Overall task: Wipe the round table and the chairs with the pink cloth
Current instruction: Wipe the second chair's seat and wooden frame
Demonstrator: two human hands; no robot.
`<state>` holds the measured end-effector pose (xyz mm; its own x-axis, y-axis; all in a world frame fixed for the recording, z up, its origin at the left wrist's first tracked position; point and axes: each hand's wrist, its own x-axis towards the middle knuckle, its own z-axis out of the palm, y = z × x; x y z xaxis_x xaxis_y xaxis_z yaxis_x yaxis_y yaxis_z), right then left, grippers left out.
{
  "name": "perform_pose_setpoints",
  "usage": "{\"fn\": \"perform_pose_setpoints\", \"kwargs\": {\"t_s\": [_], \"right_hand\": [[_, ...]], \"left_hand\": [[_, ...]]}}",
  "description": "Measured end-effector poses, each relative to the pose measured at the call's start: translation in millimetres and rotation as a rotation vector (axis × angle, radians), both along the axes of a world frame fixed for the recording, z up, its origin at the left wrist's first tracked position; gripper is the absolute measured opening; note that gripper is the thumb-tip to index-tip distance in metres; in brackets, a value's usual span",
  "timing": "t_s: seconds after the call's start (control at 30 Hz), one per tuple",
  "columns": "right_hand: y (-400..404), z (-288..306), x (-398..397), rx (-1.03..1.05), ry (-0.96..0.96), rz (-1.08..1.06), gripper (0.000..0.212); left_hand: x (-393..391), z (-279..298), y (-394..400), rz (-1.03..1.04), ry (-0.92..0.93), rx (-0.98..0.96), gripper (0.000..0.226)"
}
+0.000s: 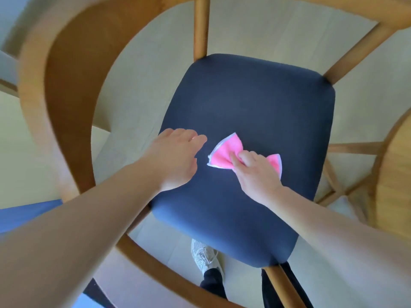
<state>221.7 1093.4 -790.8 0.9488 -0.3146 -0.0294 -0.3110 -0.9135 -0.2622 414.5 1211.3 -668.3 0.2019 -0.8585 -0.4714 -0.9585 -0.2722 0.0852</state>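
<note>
I look straight down on a wooden chair with a dark blue padded seat [249, 103] and a curved wooden backrest [66, 90]. The pink cloth [224, 152], edged in white, lies bunched on the seat's middle. My right hand [255, 172] grips the cloth, which sticks out on both sides of the fingers. My left hand [175, 158] hovers over the seat's left edge, just left of the cloth, fingers loosely bent and holding nothing. The round table's wooden edge [398, 174] shows at the far right.
Pale floor surrounds the chair. My white shoe [205, 256] and dark trouser legs stand below the seat's near edge. Chair legs and the table's crossed base struts [338, 185] fill the right side. Something blue [26, 216] lies at the left.
</note>
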Motion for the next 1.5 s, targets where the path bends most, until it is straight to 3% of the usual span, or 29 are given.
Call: {"fn": "perform_pose_setpoints", "kwargs": {"t_s": [0.17, 0.3, 0.4, 0.6, 0.67, 0.83, 1.0, 1.07, 1.2, 1.27, 1.33, 1.5], "right_hand": [[65, -4, 0, -0.013, 0.0, 0.298, 0.054], [85, 12, -2, 0.083, 0.076, 0.424, 0.039], [81, 39, -2, 0.23, 0.132, 0.296, 0.012], [63, 135, 4, 0.782, 0.143, -0.166, 0.027], [59, 176, 8, 0.857, 0.077, -0.256, 0.031], [63, 284, 9, 1.033, -0.011, -0.225, 0.037], [78, 354, -4, 1.181, 0.059, -0.138, 0.059], [81, 369, -9, 1.173, 0.145, -0.109, 0.058], [89, 378, -19, 1.099, 0.317, 0.0, 0.019], [89, 369, -26, 0.957, 0.369, 0.023, 0.028], [87, 357, -39, 0.874, 0.39, 0.033, 0.032], [69, 311, -93, 0.814, 0.408, -0.059, 0.016]], "left_hand": [[21, 21, 27, 0.025, -0.066, 0.063, 0.04], [22, 41, 43, 0.1, -0.013, 0.03, 0.046], [17, 61, 53, 0.15, 0.031, -0.043, 0.049], [5, 120, 69, 0.25, 0.094, -0.256, 0.046], [0, 146, 73, 0.278, 0.134, -0.31, 0.048], [-14, 218, 85, 0.199, 0.248, -0.418, 0.067], [-34, 275, 111, 0.326, 0.379, -0.47, 0.041], [-44, 289, 123, 0.386, 0.405, -0.485, 0.033], [-68, 298, 151, 0.538, 0.358, -0.491, 0.013], [-87, 290, 163, 0.661, 0.303, -0.497, 0.012], [-114, 275, 174, 0.815, 0.318, -0.483, 0.027], [-216, 224, 183, 1.191, 0.394, -0.31, 0.064]]}}
